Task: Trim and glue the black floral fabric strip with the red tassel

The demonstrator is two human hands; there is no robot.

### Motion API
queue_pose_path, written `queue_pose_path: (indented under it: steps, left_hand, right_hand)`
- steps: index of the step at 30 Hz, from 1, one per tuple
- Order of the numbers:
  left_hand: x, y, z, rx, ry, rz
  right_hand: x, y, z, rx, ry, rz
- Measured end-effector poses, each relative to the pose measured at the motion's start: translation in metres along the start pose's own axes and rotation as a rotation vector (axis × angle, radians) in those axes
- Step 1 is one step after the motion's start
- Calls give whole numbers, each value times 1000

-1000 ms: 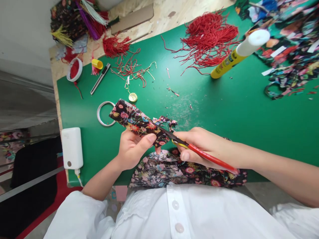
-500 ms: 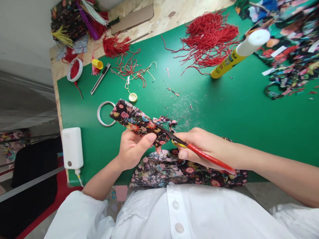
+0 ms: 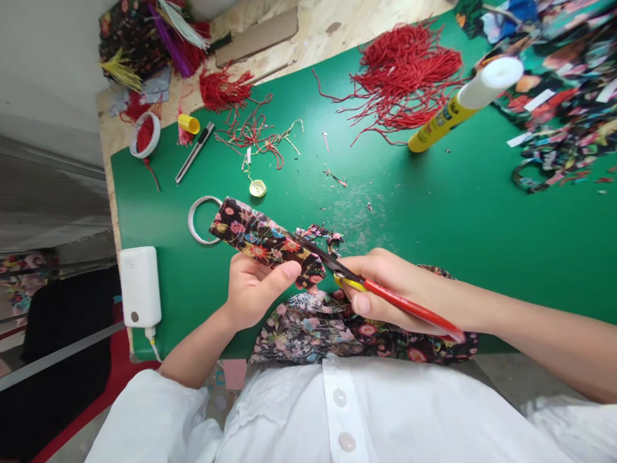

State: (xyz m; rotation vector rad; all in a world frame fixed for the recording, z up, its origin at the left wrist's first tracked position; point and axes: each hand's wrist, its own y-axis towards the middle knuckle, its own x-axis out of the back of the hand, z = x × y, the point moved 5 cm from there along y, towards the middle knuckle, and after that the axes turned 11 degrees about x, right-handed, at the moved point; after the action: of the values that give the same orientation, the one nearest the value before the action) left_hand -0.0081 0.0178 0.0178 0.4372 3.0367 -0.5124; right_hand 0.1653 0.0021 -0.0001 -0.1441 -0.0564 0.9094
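Observation:
Between the thumb and fingers of my left hand point(image 3: 255, 286) is a folded strip of black floral fabric point(image 3: 270, 241), slanting up to the left. My right hand point(image 3: 385, 289) is closed around a pair of scissors point(image 3: 405, 308) with red and yellow handles. The dark blades lie along the strip's upper right edge; whether they cut into it I cannot tell. Small fabric scraps point(image 3: 332, 238) lie on the green mat just beyond the blades. A larger piece of floral fabric point(image 3: 308, 328) is bunched below both hands at the table's near edge.
A yellow glue stick point(image 3: 441, 122) stands upright at the right, near red cords point(image 3: 409, 71) and a pile of fabric scraps point(image 3: 569, 122). Toward the left are a utility knife point(image 3: 194, 153), a white ring point(image 3: 191, 222) and a white power bank point(image 3: 139, 286).
The fabric strip has shifted slightly down and left in my left hand. The scissor handles have moved a little to the right, with the blades still at the strip's edge.

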Motion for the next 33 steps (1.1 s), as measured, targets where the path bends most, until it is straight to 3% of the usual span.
queue_pose_path:
  steps: [8, 12, 18, 22, 33]
  left_hand:
    - [1, 0, 0, -40, -33, -8]
    - [2, 0, -2, -70, -31, -69]
    - [-1, 0, -2, -33, 24, -61]
    - [0, 1, 2, 14, 78, -79]
    - [3, 3, 8, -26, 110, -107]
  right_hand:
    - [1, -1, 7, 63, -12, 88]
    - [1, -2, 6, 89, -5, 95]
    - [2, -2, 2, 32, -20, 115]
    - [3, 0, 2, 5, -74, 109]
    - [5, 2, -2, 43, -155, 66]
